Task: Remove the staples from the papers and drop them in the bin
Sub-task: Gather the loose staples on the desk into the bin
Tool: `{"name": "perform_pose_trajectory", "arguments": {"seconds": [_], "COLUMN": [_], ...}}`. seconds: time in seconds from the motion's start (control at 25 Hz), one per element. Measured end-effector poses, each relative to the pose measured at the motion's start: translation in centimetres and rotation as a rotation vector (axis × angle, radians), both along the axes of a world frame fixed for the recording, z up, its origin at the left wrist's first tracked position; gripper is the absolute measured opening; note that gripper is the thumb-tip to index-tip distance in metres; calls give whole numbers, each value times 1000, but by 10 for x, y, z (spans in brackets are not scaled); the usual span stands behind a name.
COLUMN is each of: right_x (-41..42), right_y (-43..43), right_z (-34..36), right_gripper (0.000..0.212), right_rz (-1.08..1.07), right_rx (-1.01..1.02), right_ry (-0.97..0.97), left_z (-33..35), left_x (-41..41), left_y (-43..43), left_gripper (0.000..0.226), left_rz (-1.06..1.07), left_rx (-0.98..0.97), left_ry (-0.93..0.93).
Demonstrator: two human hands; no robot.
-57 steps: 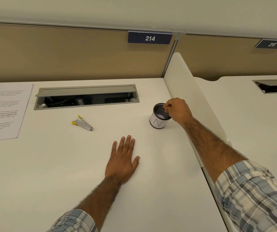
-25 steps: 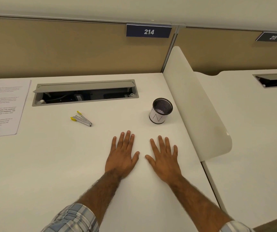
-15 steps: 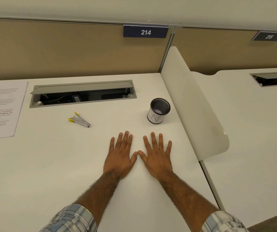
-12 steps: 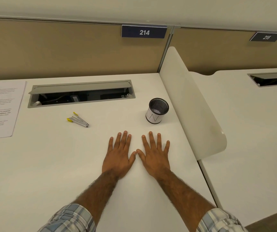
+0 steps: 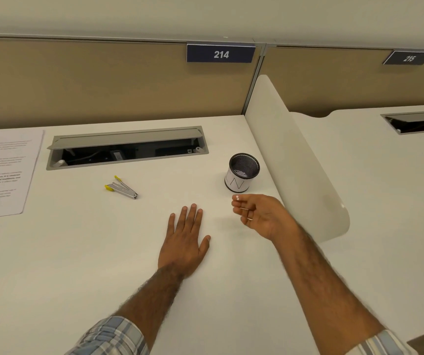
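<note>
Left hand lies flat on the white bench, grip wide. Right hand hovers loosely curled, grip empty, just near of the upright black mesh bin. The silver staple remover's yellow tips point far-left.

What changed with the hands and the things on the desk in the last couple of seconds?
The right hand left the rim of the bin, lay flat on the desk beside the left hand, and has now lifted, turned on edge with fingers loosely curled, near the bin, holding nothing visible. The left hand stayed flat; the staple remover, papers and bin kept their places.
</note>
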State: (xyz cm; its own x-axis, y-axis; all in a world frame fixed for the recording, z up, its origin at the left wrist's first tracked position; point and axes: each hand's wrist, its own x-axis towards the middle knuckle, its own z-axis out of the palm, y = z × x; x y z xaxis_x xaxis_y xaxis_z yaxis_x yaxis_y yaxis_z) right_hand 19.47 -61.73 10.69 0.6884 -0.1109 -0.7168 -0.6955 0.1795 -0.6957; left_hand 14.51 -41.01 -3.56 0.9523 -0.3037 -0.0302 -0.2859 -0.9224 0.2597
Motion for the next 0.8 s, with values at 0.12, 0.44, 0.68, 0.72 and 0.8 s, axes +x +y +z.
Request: {"name": "perform_pose_trajectory", "arguments": {"seconds": [0.12, 0.44, 0.68, 0.72, 0.8], "right_x": [19, 87, 93, 91, 88], "right_y": [-9, -21, -21, -21, -20], "right_z": [17, 14, 13, 12, 9], "right_gripper": [18, 18, 11, 10, 11], "right_rz": [-10, 210, 337, 316, 270], "right_rx": [-60, -1025, -1263, -1261, -1253], "right_ry": [-146, -366, -370, -390, -439], "left_z": [-1, 0, 1, 1, 0], "left_x": [0, 0, -1, 0, 0], "left_y": [0, 0, 0, 0, 0], "left_gripper": [73, 73, 73, 73, 73], "left_rz": [-7, -4, -3, -3, -2], "left_rx": [6, 7, 9, 8, 10], "left_ry": [12, 22, 21, 21, 13]}}
